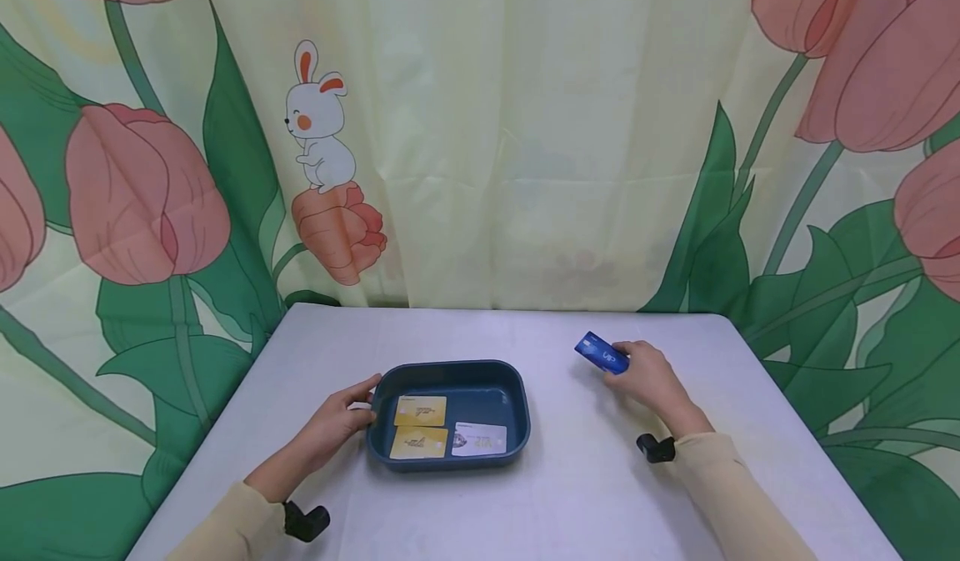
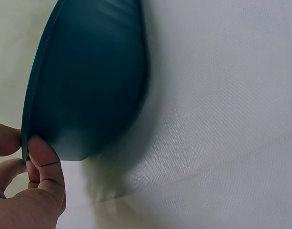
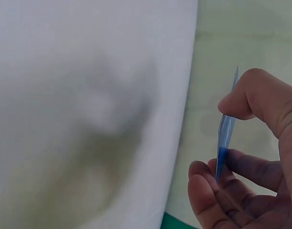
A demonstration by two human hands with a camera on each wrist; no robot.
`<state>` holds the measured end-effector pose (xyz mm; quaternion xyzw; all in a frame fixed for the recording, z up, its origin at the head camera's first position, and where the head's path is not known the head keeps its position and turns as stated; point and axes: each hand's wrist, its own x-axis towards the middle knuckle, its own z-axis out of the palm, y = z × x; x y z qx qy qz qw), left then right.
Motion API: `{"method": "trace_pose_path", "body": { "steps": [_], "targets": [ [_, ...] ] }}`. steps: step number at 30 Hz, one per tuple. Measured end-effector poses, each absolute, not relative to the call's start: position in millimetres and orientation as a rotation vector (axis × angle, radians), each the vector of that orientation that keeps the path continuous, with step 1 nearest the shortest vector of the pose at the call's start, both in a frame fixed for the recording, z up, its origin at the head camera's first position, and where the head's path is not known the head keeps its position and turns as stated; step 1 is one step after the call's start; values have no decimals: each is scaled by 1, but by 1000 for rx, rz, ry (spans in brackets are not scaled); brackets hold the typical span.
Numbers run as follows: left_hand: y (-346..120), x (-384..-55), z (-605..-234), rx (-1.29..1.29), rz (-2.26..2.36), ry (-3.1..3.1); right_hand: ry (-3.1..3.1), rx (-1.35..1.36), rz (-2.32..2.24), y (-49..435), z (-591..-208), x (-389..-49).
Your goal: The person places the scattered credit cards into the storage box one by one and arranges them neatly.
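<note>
A dark blue-green tray (image 1: pixel 517 428) stands on the table, and my left hand (image 1: pixel 333 423) pinches its left rim between thumb and fingers. The left wrist view shows that grip on the tray's edge (image 2: pixel 34 90) from close by. Two yellow cards (image 1: pixel 420 411) lie one below the other in the tray's left half. Beside them, at the lower right, is a white card (image 1: pixel 480 439). To the right of the tray, my right hand (image 1: pixel 652 382) holds a blue VIP card (image 1: pixel 600 353) above the table. In the right wrist view the card (image 3: pixel 226 129) appears nearly edge-on between thumb and fingers.
The table (image 1: pixel 555 503) has a white cover. Behind it hangs a curtain (image 1: pixel 525 127) printed with tulips and a rabbit. A black wrist camera (image 1: pixel 306 523) sits on the left wrist, another (image 1: pixel 656 448) on the right.
</note>
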<state>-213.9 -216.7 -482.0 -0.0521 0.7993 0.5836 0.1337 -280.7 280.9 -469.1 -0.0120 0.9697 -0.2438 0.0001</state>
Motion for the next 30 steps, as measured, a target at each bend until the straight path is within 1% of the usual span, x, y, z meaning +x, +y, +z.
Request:
{"method": "trace_pose_path", "body": {
  "steps": [15, 30],
  "targets": [
    [-216, -215, -483, -152, 1682, 2314, 3068, -187, -798, 239, -442, -281],
    [-217, -216, -483, -157, 1677, 2323, 3095, -331, -818, 203, -432, -275]
  ]
}}
